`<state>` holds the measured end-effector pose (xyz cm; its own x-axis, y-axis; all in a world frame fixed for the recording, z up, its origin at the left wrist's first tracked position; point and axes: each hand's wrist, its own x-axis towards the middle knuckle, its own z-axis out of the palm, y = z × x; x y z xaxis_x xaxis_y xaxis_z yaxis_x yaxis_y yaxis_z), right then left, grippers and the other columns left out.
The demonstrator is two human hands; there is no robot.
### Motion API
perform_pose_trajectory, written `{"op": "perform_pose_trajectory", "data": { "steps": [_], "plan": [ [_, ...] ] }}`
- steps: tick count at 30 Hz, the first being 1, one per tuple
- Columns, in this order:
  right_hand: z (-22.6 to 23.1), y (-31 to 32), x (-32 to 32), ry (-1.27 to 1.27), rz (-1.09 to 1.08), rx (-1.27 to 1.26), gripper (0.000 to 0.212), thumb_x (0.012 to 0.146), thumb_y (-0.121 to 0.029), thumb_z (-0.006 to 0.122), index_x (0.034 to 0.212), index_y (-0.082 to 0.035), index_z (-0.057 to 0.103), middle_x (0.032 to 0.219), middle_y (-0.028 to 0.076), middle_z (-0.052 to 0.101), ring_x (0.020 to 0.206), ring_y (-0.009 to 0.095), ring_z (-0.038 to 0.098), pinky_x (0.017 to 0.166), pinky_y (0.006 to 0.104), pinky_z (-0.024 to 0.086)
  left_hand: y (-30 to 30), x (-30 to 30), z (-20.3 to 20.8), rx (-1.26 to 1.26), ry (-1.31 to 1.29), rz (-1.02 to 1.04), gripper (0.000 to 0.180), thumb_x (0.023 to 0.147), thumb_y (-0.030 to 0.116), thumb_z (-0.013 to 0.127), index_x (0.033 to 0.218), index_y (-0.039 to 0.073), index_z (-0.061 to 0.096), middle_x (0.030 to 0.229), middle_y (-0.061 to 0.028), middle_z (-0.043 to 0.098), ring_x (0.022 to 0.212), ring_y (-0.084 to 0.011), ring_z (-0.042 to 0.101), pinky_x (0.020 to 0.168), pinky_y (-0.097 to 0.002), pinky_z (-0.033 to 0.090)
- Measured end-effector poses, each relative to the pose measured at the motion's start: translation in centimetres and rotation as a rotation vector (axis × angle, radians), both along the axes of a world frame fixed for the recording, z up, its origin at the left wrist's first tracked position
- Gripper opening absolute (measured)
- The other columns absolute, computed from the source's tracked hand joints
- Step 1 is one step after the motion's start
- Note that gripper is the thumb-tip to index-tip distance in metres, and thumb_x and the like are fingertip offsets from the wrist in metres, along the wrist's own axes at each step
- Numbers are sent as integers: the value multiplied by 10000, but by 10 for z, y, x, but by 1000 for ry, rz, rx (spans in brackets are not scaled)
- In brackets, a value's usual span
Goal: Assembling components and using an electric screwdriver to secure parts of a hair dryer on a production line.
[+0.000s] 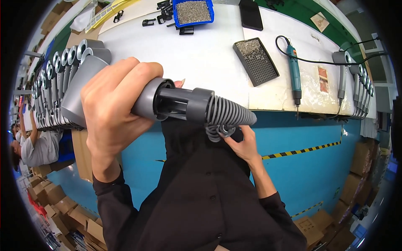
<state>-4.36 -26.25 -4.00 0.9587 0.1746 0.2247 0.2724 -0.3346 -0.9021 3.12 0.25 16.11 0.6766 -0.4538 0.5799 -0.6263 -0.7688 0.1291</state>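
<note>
My left hand (115,98) is wrapped round the handle of a grey hair dryer (79,85), whose wide barrel shows left of my fist. From the handle's end a dark grey inner sleeve (200,104) with open slots sticks out to the right. A grey ribbed, coiled cord (230,111) leads on from that sleeve and loops back beneath it. My right hand (245,146) pinches the cord's looped end between thumb and fingers; some of the fingers are hidden behind the coil. Both hands are raised in front of my body, near the table's front edge.
On the white table (209,54) are a blue bin of small metal parts (192,11), black plastic pieces (163,16), a black perforated screw tray (256,62), a phone (250,16) and a teal electric screwdriver (294,75). Grey dryers (63,62) line the left; another person (39,148) sits beyond.
</note>
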Motion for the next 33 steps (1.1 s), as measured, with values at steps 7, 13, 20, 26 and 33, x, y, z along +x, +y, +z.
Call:
{"op": "perform_pose_trajectory", "data": {
  "steps": [7, 13, 20, 26, 33],
  "plan": [
    [4, 8, 8, 306, 274, 194, 486, 793, -42, 751, 1229, 4, 541, 1121, 91, 638, 1027, 178, 607, 932, 307, 460, -7, 8, 0, 6, -16, 59, 266, 650, 22, 790, 835, 26, 600, 667, -75, 512, 556, -218, 515, 530, -283, 405],
    [1, 18, 11, 181, 278, 252, 501, 872, -67, 665, 1321, 5, 455, 1127, 116, 575, 956, 186, 562, 853, 316, 459, -11, 11, -3, -25, 48, 90, 307, 563, -53, 695, 845, 29, 603, 692, -84, 539, 588, -229, 553, 568, -275, 439],
    [2, 13, 24, 211, 161, 218, 552, 844, -62, 724, 1318, -7, 447, 1073, 100, 636, 916, 162, 600, 853, 303, 478, 5, 18, -4, -54, 73, 156, 337, 591, -41, 755, 897, 31, 632, 747, -77, 599, 631, -187, 574, 617, -264, 467],
    [7, 17, 27, 224, 50, 279, 650, 760, -69, 817, 1308, 3, 475, 1091, 112, 649, 991, 187, 629, 881, 297, 490, 18, 30, -4, -72, 66, 159, 327, 598, -28, 729, 890, 64, 614, 762, -85, 611, 656, -268, 617, 592, -315, 487],
    [79, 11, 57, 136, 64, 97, 614, 702, -64, 848, 1227, 1, 536, 922, 99, 580, 804, 234, 544, 714, 309, 459, 30, 33, -22, 349, 142, 67, 280, 612, -1, 677, 852, 92, 566, 680, -32, 516, 621, -216, 574, 559, -346, 461]
  ]
}}
